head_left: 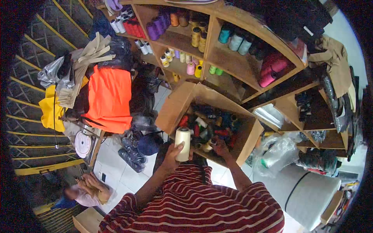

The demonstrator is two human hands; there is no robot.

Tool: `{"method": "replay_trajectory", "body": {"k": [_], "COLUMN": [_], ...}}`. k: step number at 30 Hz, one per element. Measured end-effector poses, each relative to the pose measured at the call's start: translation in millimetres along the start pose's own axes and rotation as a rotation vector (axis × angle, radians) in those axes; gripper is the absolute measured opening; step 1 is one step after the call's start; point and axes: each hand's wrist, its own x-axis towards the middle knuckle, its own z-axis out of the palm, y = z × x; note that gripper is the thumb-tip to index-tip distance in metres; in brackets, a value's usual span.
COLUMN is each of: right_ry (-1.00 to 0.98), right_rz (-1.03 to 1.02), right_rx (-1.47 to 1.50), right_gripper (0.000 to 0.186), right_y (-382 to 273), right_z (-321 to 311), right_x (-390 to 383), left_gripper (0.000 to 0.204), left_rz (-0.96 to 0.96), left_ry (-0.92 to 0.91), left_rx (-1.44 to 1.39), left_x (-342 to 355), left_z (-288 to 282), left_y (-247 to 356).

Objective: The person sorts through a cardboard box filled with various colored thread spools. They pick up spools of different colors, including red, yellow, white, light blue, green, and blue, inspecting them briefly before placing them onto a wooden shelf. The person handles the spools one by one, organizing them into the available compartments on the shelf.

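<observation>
My left hand point(174, 153) is closed round a tall cream cone of thread point(182, 138), upright at the near left of an open cardboard box point(174, 108). The box holds several mixed spools of thread point(200, 122), dark, red, white and other colours. My right hand point(220, 147) reaches into the box's near right part, its fingers bent round a small pale spool point(208, 146), partly hidden among the others.
Wooden shelves point(210, 35) with coloured thread cones stand beyond the box. Orange fabric point(108, 97) lies on a pile at left. A person point(87, 190) sits on the tiled floor, lower left. A large white roll point(307, 194) and plastic bags point(272, 151) lie at right.
</observation>
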Motion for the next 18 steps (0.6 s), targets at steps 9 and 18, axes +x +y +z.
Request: {"method": "replay_trajectory", "body": {"k": [9,18], "right_ry": [0.303,0.293], "right_rz": [-0.149,0.179], "right_rx": [0.874,1.640], "right_gripper": [0.041,0.044], "right_y": [-309.4,-415.3], "right_z": [-203.4,-217.9], "right_x": [-21.7,1.5], "left_gripper": [0.051,0.052], "left_rz": [0.114,0.068], "left_ry": [0.189,0.227], "left_rx": [0.211,0.046], "left_x": [-0.1,-4.5], "left_z": [26.9,28.7], "left_y": [75.7,125.0]}}
